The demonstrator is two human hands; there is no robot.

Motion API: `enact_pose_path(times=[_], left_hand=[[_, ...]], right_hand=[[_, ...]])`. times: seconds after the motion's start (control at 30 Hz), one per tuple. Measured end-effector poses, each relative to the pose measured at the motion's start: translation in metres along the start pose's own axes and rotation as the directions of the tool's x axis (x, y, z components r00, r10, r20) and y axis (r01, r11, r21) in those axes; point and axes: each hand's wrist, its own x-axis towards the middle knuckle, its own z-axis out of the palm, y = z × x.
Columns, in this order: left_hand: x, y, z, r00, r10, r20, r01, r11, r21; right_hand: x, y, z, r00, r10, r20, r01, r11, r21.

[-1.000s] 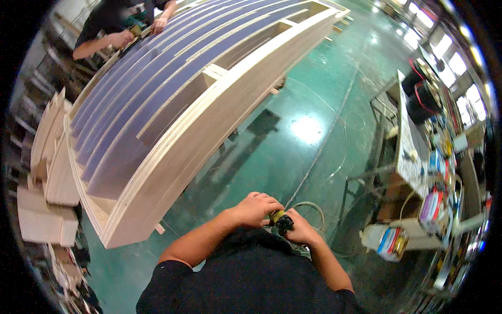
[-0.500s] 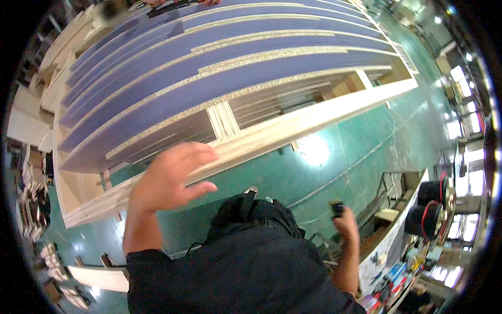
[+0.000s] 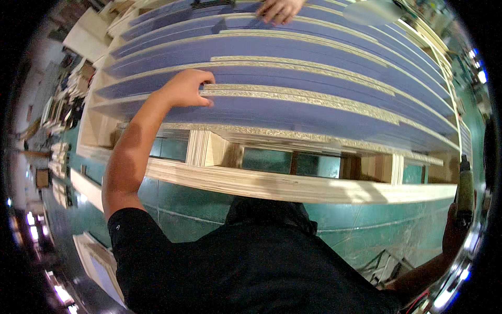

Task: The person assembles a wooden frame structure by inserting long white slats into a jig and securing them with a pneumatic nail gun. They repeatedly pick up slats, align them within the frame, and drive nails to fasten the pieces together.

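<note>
My left hand (image 3: 183,89) reaches over a large wooden frame (image 3: 314,186). Its fingers and thumb are bent round the upper edges of the chipboard strips on a blue-faced panel (image 3: 293,112). Several such panels stand side by side inside the frame. At the far right, my right hand (image 3: 456,230) is closed round a dark hand tool (image 3: 464,191) with an olive body and a narrow black tip. The tool's exact kind cannot be made out. It is held up beside the frame's right end, and shadow hides most of the fingers.
Another person's hand (image 3: 282,10) rests over the panels at the far side, near a dark object (image 3: 212,3). Wooden blocks (image 3: 198,149) join the frame's near side. Stacked timber pieces (image 3: 60,167) lie on the left, and a metal stand (image 3: 384,267) is at lower right.
My left hand has moved from above the frame's near rail to the panel edges further in. The right hand has swung outward and up with the tool. The view has turned right.
</note>
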Motion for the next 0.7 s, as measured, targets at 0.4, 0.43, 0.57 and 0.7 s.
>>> enact_pose_path(times=[0.4,0.43,0.57,0.7], left_hand=[[0.010,-0.036,0.030,0.999,0.023,-0.043,-0.021,0.998,0.053],[0.006,-0.043,0.037,0.997,0.042,-0.067,-0.040,0.999,0.029],[0.012,-0.027,0.029,0.999,0.033,-0.038,-0.034,0.999,-0.021],[0.008,-0.026,0.030,0.999,-0.010,-0.034,0.008,0.999,-0.037]], right_hand=[[0.227,-0.414,0.079,0.530,-0.696,0.484,0.465,0.716,0.521],[0.234,-0.456,0.086,0.446,-0.643,0.623,0.387,0.766,0.514],[0.243,-0.536,0.140,0.268,-0.654,0.708,0.383,0.746,0.545],[0.250,-0.569,0.165,0.178,-0.604,0.777,0.370,0.772,0.516]])
